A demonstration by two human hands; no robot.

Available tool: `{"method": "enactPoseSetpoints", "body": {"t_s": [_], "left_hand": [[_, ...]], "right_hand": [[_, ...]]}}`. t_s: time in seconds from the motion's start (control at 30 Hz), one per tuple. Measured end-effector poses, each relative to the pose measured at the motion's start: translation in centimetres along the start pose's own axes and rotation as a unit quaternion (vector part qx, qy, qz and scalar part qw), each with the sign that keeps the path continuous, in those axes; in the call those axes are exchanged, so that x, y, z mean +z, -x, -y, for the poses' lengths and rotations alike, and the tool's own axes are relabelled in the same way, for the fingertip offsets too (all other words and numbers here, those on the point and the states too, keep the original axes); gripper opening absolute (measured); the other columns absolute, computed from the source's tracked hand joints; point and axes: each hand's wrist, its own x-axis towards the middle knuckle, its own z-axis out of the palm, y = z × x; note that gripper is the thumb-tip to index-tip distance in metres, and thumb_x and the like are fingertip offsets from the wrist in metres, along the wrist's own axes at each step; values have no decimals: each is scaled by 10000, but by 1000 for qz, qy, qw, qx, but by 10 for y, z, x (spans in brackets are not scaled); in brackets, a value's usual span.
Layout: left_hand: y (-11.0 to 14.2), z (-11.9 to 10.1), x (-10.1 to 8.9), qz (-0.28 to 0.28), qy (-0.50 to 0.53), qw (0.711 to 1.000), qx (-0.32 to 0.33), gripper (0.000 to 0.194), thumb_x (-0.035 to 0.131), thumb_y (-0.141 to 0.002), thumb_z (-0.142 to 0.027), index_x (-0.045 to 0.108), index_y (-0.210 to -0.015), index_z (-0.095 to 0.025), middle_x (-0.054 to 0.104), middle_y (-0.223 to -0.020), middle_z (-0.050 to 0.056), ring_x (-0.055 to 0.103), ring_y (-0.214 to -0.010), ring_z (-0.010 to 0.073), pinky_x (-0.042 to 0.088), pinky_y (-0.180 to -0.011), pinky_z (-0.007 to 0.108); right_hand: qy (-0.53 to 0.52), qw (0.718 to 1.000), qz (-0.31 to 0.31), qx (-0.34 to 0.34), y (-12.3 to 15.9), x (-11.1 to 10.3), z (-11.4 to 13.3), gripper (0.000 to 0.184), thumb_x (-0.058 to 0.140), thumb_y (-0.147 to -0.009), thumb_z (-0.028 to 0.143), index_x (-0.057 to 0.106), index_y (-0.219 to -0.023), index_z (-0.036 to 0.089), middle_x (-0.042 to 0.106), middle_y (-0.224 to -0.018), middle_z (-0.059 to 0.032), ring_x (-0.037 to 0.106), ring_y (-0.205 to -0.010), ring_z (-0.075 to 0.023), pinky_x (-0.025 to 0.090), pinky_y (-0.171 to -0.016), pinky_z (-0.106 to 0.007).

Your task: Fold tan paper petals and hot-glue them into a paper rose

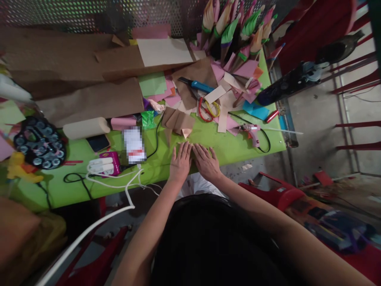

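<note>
My left hand (180, 162) lies flat near the front edge of the green table (157, 153), fingers stretched forward. Beside it my right hand (206, 162) rests the same way, its fingertips angled in toward the left ones. A thin pale edge shows at the fingertips; what lies beneath the hands is hidden. Just beyond them sits a fanned stack of brown paper pieces (177, 120) with a small folded, pointed tip. Scissors (209, 109) with red and yellow handles and a blue utility knife (200, 85) lie among paper scraps farther back.
A pink glue gun (252, 132) with a black cord lies at right. On the left are a phone (133, 145), white cables (131, 190) and a dark round rack (40, 143). Paper cones (229, 35) with green and pink tops stand at the back, near brown paper sheets (98, 99).
</note>
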Motion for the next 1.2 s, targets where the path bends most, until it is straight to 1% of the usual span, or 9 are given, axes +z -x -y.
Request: {"method": "enactPoseSetpoints", "body": {"t_s": [0.2, 0.27, 0.4, 0.5, 0.6, 0.77, 0.93, 1.07, 1.2], "left_hand": [[-8, 0, -3, 24, -15, 1000, -8, 561, 310, -1013, -281, 257, -1555, -148, 299, -1618, 96, 252, -1522, 244, 177, -1260, 531], [-8, -1, -4, 24, -17, 1000, -11, 563, 311, -1015, -295, 256, -1556, -149, 292, -1621, 93, 247, -1523, 246, 176, -1259, 528], [-6, -1, -4, 23, -17, 1000, -6, 559, 291, -1020, -297, 253, -1556, -142, 265, -1630, 81, 241, -1525, 247, 190, -1255, 528], [-11, 0, -3, 25, -16, 1000, -6, 561, 301, -1018, -299, 260, -1553, -133, 289, -1621, 93, 253, -1522, 244, 182, -1258, 527], [-11, 0, -2, 21, -13, 1000, -9, 571, 324, -1012, -300, 257, -1553, -129, 290, -1620, 100, 247, -1524, 243, 178, -1259, 524], [-3, 2, 0, 20, -13, 1000, -4, 581, 328, -1009, -281, 220, -1563, -144, 274, -1629, 83, 229, -1529, 236, 184, -1259, 516], [-7, 2, 2, 17, -15, 1000, -4, 584, 339, -1004, -274, 229, -1560, -132, 278, -1627, 93, 230, -1529, 239, 176, -1261, 517], [-3, 2, 2, 11, -12, 1000, -6, 591, 338, -1003, -269, 210, -1565, -140, 296, -1621, 87, 224, -1531, 235, 174, -1261, 521], [-7, 2, 0, 14, -13, 1000, 1, 581, 340, -1001, -258, 238, -1557, -127, 288, -1624, 91, 230, -1529, 237, 161, -1265, 515]], "right_hand": [[-15, 999, -6, 32, -4, 3, 0, 546, 397, -988, 246, 366, -1526, 156, 379, -1586, -92, 342, -1459, -245, 205, -1208, -475], [-16, 999, -4, 31, -4, 4, -1, 544, 392, -988, 240, 366, -1526, 163, 370, -1591, -81, 332, -1465, -239, 195, -1214, -474], [-19, 1000, -1, 15, -3, 8, -4, 548, 406, -990, 257, 363, -1528, 164, 360, -1597, -75, 313, -1476, -233, 214, -1213, -450], [-24, 999, -17, 18, -5, 11, -7, 567, 424, -980, 252, 352, -1533, 148, 361, -1596, -94, 306, -1479, -232, 220, -1215, -437], [-27, 999, -29, 11, -6, 15, -9, 578, 420, -983, 248, 328, -1546, 153, 372, -1589, -105, 309, -1479, -235, 214, -1218, -443], [-23, 999, -27, -3, -1, 19, -10, 576, 398, -999, 262, 300, -1559, 169, 382, -1585, -97, 316, -1476, -236, 227, -1211, -442], [-18, 999, -32, -1, -4, 20, -11, 576, 419, -988, 279, 334, -1540, 137, 354, -1597, -111, 292, -1485, -245, 195, -1221, -454], [-17, 999, -34, -9, -3, 21, -13, 598, 410, -989, 274, 285, -1563, 162, 385, -1582, -105, 303, -1479, -238, 169, -1226, -472], [-20, 999, -36, -5, -3, 22, -12, 604, 395, -994, 287, 263, -1571, 166, 372, -1589, -102, 295, -1482, -232, 135, -1231, -478]]}}
